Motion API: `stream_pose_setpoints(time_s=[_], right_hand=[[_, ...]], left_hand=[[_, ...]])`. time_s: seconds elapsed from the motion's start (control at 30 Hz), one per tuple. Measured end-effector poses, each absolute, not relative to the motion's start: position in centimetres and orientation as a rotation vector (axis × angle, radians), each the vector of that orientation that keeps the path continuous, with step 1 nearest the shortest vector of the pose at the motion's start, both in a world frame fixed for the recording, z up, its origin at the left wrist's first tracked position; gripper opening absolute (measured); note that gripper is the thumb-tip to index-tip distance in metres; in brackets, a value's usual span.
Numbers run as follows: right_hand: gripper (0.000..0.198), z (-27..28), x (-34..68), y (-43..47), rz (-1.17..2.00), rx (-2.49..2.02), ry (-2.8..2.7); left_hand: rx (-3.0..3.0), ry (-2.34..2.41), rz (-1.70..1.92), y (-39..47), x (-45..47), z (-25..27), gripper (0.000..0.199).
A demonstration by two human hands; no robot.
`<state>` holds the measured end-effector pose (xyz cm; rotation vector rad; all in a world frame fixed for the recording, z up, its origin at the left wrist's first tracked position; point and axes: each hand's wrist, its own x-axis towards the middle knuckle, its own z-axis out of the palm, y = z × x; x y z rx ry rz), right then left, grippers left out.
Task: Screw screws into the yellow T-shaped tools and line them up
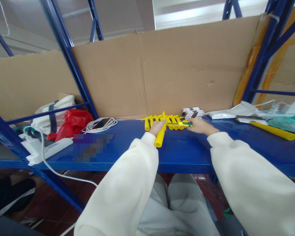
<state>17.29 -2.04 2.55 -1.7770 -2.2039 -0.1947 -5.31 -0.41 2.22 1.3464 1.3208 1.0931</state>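
My left hand is closed around a yellow tube-shaped piece, whose round end points toward me. Between the fingers of my right hand is a small green-and-yellow object, its exact kind too small to make out. It reaches left toward a row of several similar yellow pieces, lying side by side on the blue shelf top. Behind my right hand lies a stack of small white-and-dark pieces.
A coiled white cable, a red plastic bag and a white power strip lie to the left. On the right are a long yellow-handled tool and a white bag. A cardboard sheet stands behind.
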Motion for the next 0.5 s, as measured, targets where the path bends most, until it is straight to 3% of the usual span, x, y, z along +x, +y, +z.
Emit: stream_pose_setpoints(time_s=[0.37,0.5], right_hand=[[0.023,2.56,17.49,-1.84,-0.131,-1.739,-2.187],[0.031,2.52,17.24,-1.98,-0.236,-1.808,-2.157]], left_hand=[[1.41,1.354,1.032,-0.79,-5.48,2.63,0.041],[1.417,1.375,1.037,-0.52,-5.28,2.32,0.037]])
